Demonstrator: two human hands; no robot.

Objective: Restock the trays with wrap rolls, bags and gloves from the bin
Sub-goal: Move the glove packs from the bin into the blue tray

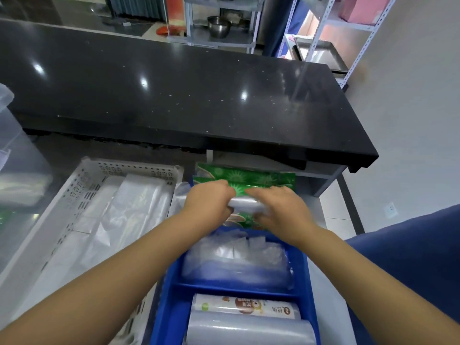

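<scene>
Both hands, the left hand (211, 199) and right hand (276, 207), clasp a clear plastic-wrapped roll (245, 204) over the green printed packets (245, 176) in the blue divided plastic tray's (307, 267) far compartment. The slick film could slip, or the roll may jam against packets already crowding that space.

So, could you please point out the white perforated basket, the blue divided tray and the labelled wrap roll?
white perforated basket (82, 185), head view, on its left perforated wall.
blue divided tray (234, 287), head view, on its cross divider.
labelled wrap roll (246, 306), head view, on its printed label.
</scene>
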